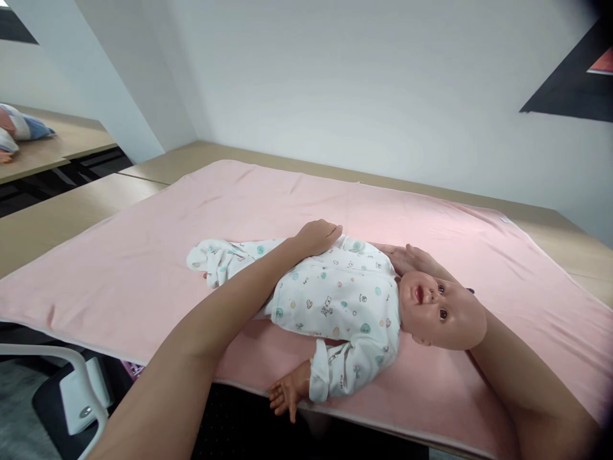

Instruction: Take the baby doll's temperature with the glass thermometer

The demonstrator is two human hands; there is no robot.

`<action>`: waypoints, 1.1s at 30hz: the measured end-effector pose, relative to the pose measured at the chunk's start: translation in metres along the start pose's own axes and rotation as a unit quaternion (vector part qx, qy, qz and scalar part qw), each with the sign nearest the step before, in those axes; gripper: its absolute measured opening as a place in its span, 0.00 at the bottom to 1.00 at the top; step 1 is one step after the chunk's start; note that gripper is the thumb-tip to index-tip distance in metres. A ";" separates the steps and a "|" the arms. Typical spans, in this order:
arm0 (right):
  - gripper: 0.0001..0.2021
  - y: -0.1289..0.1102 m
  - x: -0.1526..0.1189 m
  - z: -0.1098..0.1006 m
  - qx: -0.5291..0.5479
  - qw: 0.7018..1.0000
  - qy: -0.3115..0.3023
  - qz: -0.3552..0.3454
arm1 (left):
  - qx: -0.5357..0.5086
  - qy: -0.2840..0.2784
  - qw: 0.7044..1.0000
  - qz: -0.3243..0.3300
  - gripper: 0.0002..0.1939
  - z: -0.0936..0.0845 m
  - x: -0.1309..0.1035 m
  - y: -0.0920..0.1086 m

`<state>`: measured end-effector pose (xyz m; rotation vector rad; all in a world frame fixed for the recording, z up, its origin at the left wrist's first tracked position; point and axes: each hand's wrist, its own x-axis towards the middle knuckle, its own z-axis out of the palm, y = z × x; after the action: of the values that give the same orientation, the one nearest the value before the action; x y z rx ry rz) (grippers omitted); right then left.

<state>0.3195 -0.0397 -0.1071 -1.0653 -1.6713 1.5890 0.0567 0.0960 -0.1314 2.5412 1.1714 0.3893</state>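
Observation:
A baby doll lies face up on a pink blanket, its bald head to the right. It wears a white printed shirt and matching pants. Across the doll's hips reaches my left arm. My left hand is curled closed at the shirt's far edge, its fingertips hidden. Passing behind the doll's head, my right forearm touches it, and my right hand holds around the far shoulder. Some of its fingers are hidden there. The doll's near arm, with its cuff folded back, rests at the blanket's front edge.
Wooden tables stand under the blanket and to the left, against a white wall. At the far left, another doll lies on a separate table. A white chair frame is at the lower left.

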 end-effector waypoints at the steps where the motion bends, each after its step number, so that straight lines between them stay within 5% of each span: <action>1: 0.32 0.000 0.000 0.000 -0.010 1.000 0.002 -0.002 | -0.002 -0.001 1.000 -0.001 0.22 0.000 0.000 0.000; 17: 0.34 0.003 0.004 -0.004 -0.029 0.999 0.016 -0.011 | -0.005 -0.009 1.000 0.009 0.20 0.001 0.000 -0.001; 26: 0.33 0.012 0.026 -0.004 0.034 0.999 0.016 0.009 | -0.024 -0.006 1.000 -0.003 0.21 -0.001 -0.001 0.001; 33: 0.34 0.014 0.018 -0.012 0.068 0.997 -0.008 0.025 | -0.003 -0.010 1.000 -0.008 0.22 -0.001 -0.001 0.001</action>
<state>0.3225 -0.0185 -0.1215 -1.0351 -1.5322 1.7223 0.0570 0.0949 -0.1303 2.5239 1.1810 0.3609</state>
